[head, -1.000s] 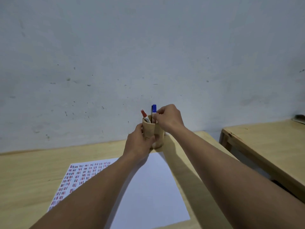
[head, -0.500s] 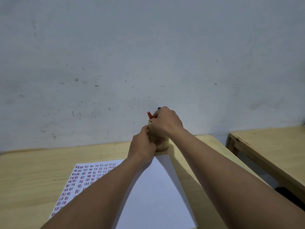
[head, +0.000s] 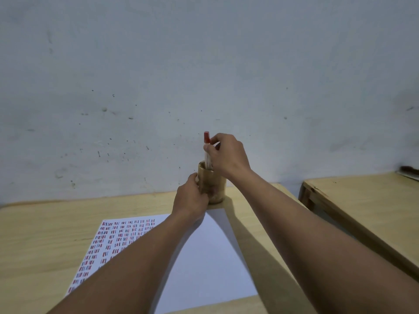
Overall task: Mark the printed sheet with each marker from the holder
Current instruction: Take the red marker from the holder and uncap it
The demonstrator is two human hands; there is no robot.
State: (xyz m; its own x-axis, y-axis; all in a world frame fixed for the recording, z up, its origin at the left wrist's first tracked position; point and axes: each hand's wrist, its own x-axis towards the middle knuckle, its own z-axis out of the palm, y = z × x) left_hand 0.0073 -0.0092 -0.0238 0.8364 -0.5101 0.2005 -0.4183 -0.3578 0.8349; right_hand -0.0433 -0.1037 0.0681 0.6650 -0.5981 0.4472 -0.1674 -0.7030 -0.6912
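Note:
A tan cylindrical marker holder (head: 215, 184) stands at the far edge of the wooden table, just beyond the white printed sheet (head: 204, 257). My left hand (head: 191, 198) grips the holder's near side. My right hand (head: 227, 155) is closed on a white marker with a red cap (head: 206, 141), held upright with its lower end still inside the holder's mouth. The sheet's left part carries rows of small red and blue marks; my forearms cover part of it. Other markers in the holder are hidden behind my right hand.
The light wooden table (head: 45, 241) meets a grey-white wall at the back. A second wooden table (head: 362, 200) stands to the right across a narrow gap, with a dark object (head: 409, 171) at its far corner.
My right hand left the blue marker, took the red-capped marker and lifted it partly out of the holder. My left hand stayed on the holder.

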